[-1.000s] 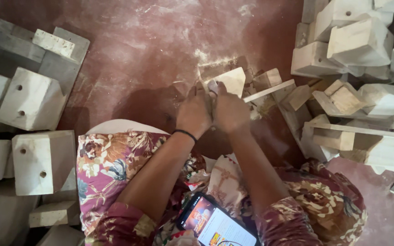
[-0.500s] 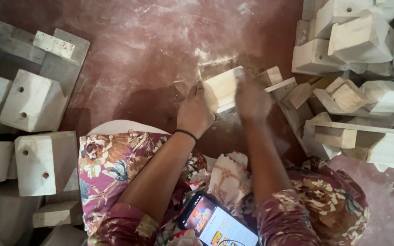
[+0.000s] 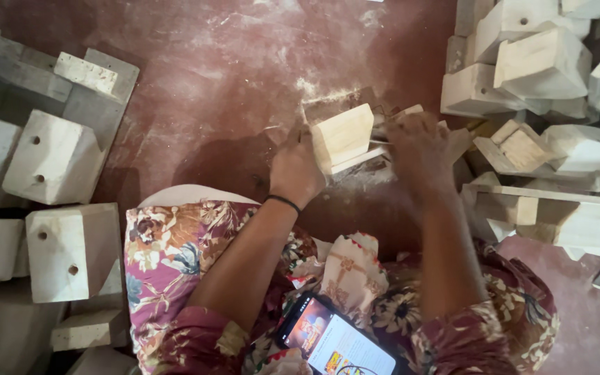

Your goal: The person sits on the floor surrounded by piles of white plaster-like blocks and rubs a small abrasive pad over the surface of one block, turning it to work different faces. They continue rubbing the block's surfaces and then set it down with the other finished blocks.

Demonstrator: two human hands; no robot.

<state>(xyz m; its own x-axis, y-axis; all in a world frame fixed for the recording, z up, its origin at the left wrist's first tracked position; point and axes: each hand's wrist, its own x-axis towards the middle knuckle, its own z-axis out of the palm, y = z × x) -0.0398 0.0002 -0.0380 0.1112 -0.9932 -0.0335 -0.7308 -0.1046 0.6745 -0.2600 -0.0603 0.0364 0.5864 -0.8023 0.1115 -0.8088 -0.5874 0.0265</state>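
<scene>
Gripping the pale wedge-shaped wooden block (image 3: 342, 137) at its left edge, the left hand (image 3: 296, 169) steadies it just above the dusty red floor (image 3: 203, 76). The right hand (image 3: 418, 149) rests beside it, blurred; whether its fingers are closed, I cannot tell.

Both hands (image 3: 355, 156) reach forward — fingers curled, arms extended.

A floor-level woodworking shop.

Pale cut wooden blocks (image 3: 60, 156), several with drilled holes, lie stacked to one side, and a heap of more blocks and offcuts (image 3: 543, 66) is piled on the other. The dark red floor (image 3: 230, 62) is streaked with sawdust. The person sits directly on it amid the pieces, a lit phone (image 3: 338, 340) resting in the lap.
</scene>
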